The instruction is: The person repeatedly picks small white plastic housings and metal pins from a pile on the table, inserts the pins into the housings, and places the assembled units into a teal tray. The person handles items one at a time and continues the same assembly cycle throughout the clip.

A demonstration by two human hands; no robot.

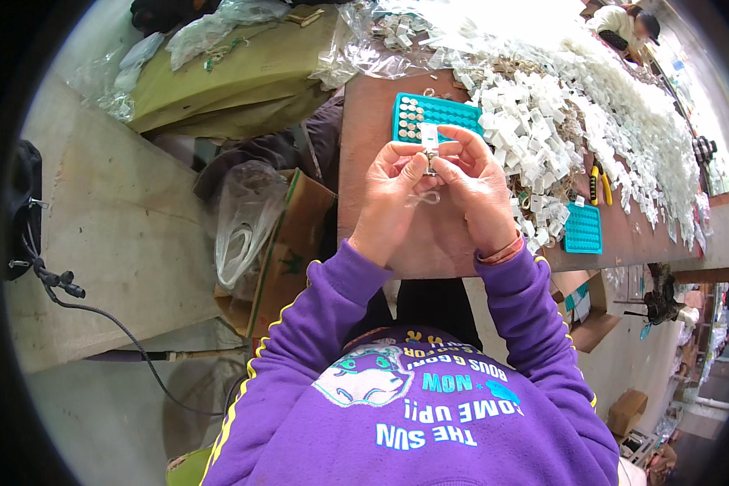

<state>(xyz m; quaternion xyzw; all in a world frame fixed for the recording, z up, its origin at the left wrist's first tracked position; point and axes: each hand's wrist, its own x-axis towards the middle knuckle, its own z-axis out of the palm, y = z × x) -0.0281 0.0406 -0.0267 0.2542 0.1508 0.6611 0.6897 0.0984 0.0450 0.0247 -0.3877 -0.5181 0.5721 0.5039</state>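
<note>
My left hand [387,190] and my right hand [479,185] meet over the table, thumbs and fingers pinched together. Between them is a small metallic piece with a white tag [430,139] standing up from it; fingers partly cover the metal, so its exact kind does not show. A thin pale loop [424,198] hangs below the fingers. Just beyond my hands lies a teal compartment tray [454,108], with several round metallic pieces [409,113] in its left part. My hands hide its near edge.
A large heap of white tags [535,121] with cords covers the table's right and far side. Yellow-handled pliers [599,186] and a second teal tray [583,229] lie right. A cardboard box [279,251] with a plastic bag [249,219] stands left. Another person [624,28] sits far right.
</note>
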